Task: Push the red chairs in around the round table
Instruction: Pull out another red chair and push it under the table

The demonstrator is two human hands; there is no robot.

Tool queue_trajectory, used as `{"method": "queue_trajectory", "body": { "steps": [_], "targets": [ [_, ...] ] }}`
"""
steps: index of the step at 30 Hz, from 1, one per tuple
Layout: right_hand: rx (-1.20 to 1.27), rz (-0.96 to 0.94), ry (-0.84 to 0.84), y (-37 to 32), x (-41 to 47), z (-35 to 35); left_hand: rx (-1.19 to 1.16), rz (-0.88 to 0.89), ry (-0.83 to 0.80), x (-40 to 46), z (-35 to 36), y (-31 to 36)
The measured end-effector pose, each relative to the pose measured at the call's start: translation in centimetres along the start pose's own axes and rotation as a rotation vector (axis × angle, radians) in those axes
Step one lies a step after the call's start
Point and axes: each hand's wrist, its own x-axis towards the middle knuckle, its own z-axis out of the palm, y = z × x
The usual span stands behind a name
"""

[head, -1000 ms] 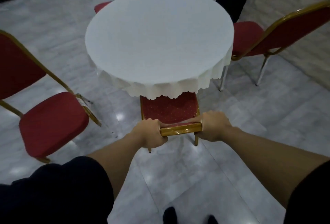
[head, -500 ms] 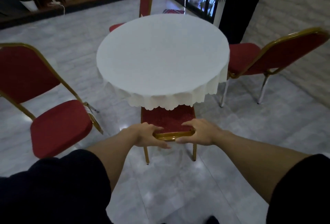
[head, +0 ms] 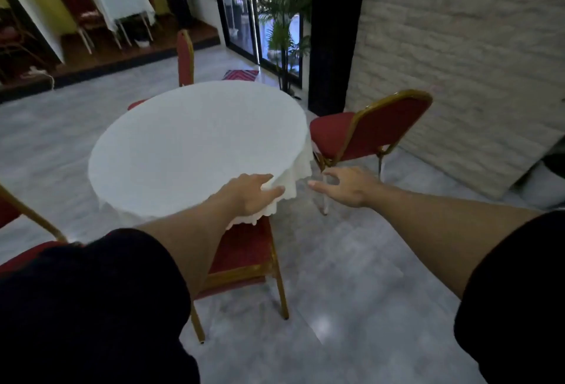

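Letting go of the near chair (head: 244, 249), both hands now reach forward open and empty: the left hand (head: 249, 195) hovers over the near edge of the tabletop (head: 189, 145), the right hand (head: 348, 186) just off its right edge, fingers spread toward the right chair (head: 367, 132). That reads as one chair finished, its red seat tucked under the white cloth, and the right one likely next. It stands angled and pulled out, gold-framed with red padding, as do the left chair (head: 27, 230) and the far chair (head: 185, 59).

Grey marble floor (head: 351, 261), pale brick wall (head: 458, 47), glass doors (head: 244, 16).
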Motion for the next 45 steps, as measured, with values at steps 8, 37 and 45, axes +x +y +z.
{"method": "queue_trajectory", "body": {
  "steps": [8, 37, 45],
  "targets": [
    [-0.043, 0.114, 0.1, 6.8, 3.1, -7.1, 0.16, 0.111, 0.051, 8.2, -1.8, 11.5],
    [-0.017, 0.135, 0.172, 32.7, 22.0, -26.9, 0.217, 0.219, -0.055, 39.9, -4.7, 36.3],
    [-0.033, 0.075, 0.03, 40.5, 31.0, -30.4, 0.197, 0.075, -0.057, 48.4, -3.5, 40.7]
  ]
}}
